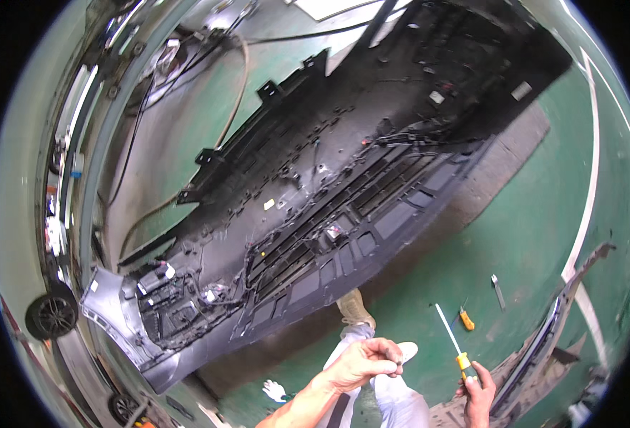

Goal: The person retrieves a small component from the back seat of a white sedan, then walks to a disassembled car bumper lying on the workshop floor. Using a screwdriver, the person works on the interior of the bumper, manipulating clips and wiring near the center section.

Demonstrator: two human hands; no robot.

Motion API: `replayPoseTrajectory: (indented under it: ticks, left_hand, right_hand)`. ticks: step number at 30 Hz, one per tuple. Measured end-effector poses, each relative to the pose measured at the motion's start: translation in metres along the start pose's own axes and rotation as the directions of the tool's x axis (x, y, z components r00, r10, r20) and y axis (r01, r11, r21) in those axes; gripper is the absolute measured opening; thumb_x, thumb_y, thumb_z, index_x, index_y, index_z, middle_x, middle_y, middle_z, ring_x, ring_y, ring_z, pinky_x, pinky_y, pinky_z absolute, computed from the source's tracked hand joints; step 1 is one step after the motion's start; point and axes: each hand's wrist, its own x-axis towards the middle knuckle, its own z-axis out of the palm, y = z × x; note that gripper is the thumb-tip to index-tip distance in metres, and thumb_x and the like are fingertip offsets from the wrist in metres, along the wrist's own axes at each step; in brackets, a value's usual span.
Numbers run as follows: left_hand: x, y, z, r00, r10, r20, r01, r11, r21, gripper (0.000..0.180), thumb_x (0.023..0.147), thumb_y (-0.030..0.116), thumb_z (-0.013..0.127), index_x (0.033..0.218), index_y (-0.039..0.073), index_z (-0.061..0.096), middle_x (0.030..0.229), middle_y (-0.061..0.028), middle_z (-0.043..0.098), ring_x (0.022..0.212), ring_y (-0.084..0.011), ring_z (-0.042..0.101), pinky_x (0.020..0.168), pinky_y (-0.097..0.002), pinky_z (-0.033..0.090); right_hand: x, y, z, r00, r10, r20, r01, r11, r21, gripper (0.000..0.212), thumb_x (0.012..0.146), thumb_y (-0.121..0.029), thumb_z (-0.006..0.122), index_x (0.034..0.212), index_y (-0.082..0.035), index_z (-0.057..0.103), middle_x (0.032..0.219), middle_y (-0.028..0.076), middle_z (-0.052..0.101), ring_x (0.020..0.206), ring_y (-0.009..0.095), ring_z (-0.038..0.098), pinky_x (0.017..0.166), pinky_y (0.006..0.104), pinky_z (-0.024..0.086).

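Note:
My left hand [369, 362] is closed in a pinch in front of my legs. At its fingertips shows something small and dark, too small to name. To the right, my right hand [479, 392] is wrapped round the yellow-and-dark handle of a screwdriver [463, 361], whose long shaft points up and to the left. Ahead of both hands lies a large black car bumper [308, 292], inner side up, with a slatted grille, wiring and small clips on it. Neither hand touches the bumper.
On the green floor lie a short yellow-handled tool [466, 320] and a slim metal fork-tipped tool [497, 291]. A long curved trim piece [543, 335] lies at the right. A white glove [274, 390] is at lower left. Car bodywork [26, 178] and a hose [240, 93] are on the left.

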Motion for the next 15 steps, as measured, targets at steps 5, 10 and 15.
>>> replayPoseTrajectory:
  ticks: [5, 10, 15]
  left_hand:
    - [-0.023, 0.066, -0.028, 0.968, 0.052, -0.247, -0.070, 0.996, -0.062, 0.020, 0.087, -0.009, 0.069, 0.107, -0.004, 0.069, 0.103, -0.0138, 0.071, 0.093, -0.0241, 0.072, 0.082, -0.0340, 0.060]
    - [-0.054, 0.132, -0.061, 0.905, 0.238, -0.354, -0.303, 0.942, -0.142, 0.021, 0.090, -0.009, 0.065, 0.110, -0.006, 0.069, 0.108, -0.0169, 0.072, 0.097, -0.0255, 0.073, 0.087, -0.0330, 0.061]
    - [-0.065, 0.164, -0.091, 0.820, 0.400, -0.409, -0.523, 0.814, -0.253, 0.018, 0.096, -0.006, 0.057, 0.108, -0.003, 0.070, 0.110, -0.0163, 0.071, 0.099, -0.0255, 0.072, 0.086, -0.0315, 0.062]
  right_hand:
    - [-0.027, -0.096, 0.092, 0.992, -0.037, 0.119, 0.059, 0.981, -0.186, 0.054, 0.089, -0.017, 0.074, 0.137, 0.002, 0.058, 0.103, 0.007, 0.067, 0.081, 0.014, 0.061, 0.072, 0.0263, 0.050]
    - [-0.042, -0.162, 0.173, 0.950, 0.039, 0.309, 0.099, 0.902, -0.419, 0.060, 0.082, -0.010, 0.079, 0.137, 0.001, 0.058, 0.112, 0.012, 0.068, 0.093, 0.019, 0.066, 0.080, 0.0309, 0.056]
    - [-0.042, -0.192, 0.229, 0.880, 0.018, 0.474, 0.205, 0.887, -0.415, 0.061, 0.080, -0.013, 0.085, 0.133, 0.001, 0.058, 0.121, 0.011, 0.065, 0.107, 0.021, 0.063, 0.093, 0.0345, 0.053]
